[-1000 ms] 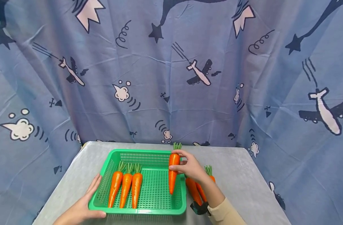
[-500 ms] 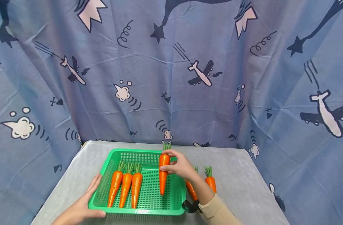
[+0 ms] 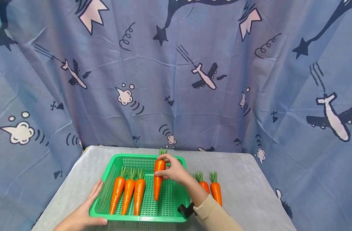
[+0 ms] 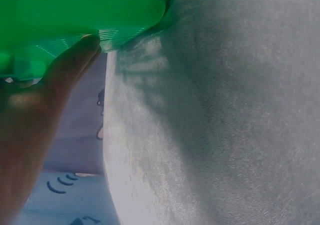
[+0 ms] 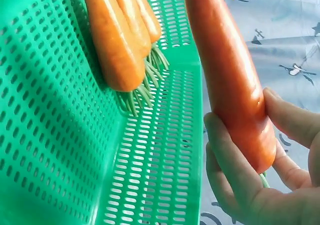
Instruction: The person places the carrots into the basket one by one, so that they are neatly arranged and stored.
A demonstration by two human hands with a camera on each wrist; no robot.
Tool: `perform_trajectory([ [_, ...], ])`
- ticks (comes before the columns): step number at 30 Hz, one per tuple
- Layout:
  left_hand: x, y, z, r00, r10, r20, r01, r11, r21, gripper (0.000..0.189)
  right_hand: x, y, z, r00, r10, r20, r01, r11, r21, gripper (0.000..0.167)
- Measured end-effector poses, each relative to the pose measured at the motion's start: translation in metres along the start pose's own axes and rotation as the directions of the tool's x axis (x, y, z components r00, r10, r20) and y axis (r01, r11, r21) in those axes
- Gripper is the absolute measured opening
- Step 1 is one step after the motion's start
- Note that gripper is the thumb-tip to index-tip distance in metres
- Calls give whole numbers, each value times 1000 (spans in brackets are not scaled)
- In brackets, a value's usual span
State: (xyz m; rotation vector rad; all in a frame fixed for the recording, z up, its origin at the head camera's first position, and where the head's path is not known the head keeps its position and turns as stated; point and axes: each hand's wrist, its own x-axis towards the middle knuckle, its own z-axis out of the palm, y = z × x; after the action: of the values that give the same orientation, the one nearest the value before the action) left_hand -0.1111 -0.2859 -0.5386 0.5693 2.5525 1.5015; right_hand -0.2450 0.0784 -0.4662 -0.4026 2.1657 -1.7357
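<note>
My right hand (image 3: 175,170) pinches an orange carrot (image 3: 157,183) near its thick top, thumb on one side and fingers on the other. The carrot hangs tip down over the middle of a green plastic basket (image 3: 141,218); in the right wrist view the held carrot (image 5: 232,75) shows apart from the basket floor. Three carrots (image 3: 128,195) lie side by side in the basket's left half, greens toward the back. At the near left corner, my left hand (image 3: 83,213) rests with straight fingers along the outer wall and its thumb at the front.
On the grey table (image 3: 245,192), right of the basket, lie more carrots (image 3: 215,192), partly hidden by my right arm. A dark strap device (image 3: 186,210) sits at the right wrist. A patterned blue curtain (image 3: 176,80) surrounds the table's back and sides.
My right hand has carried its carrot leftward, from the basket's right edge to over its middle. More of the carrots on the table now show. The left hand has stayed put.
</note>
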Motion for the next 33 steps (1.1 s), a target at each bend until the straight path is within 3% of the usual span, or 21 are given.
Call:
perform_trajectory([
  [6, 1, 3, -2, 997, -67, 27, 68, 997, -33, 116, 10, 5, 11, 999, 34, 17, -34, 999, -24, 53],
  [15, -1, 0, 1, 1000, 19, -9, -19, 999, -26, 119, 17, 12, 25, 996, 76, 50, -75, 997, -27, 58],
  [28, 0, 2, 0, 1000, -1, 2, 1, 998, -59, 119, 22, 23, 36, 980, 153, 131, -142, 986, -90, 56],
  [33, 0, 3, 0, 1000, -1, 4, 2, 998, -59, 119, 24, 27, 40, 978, 178, 113, -159, 974, -161, 53],
])
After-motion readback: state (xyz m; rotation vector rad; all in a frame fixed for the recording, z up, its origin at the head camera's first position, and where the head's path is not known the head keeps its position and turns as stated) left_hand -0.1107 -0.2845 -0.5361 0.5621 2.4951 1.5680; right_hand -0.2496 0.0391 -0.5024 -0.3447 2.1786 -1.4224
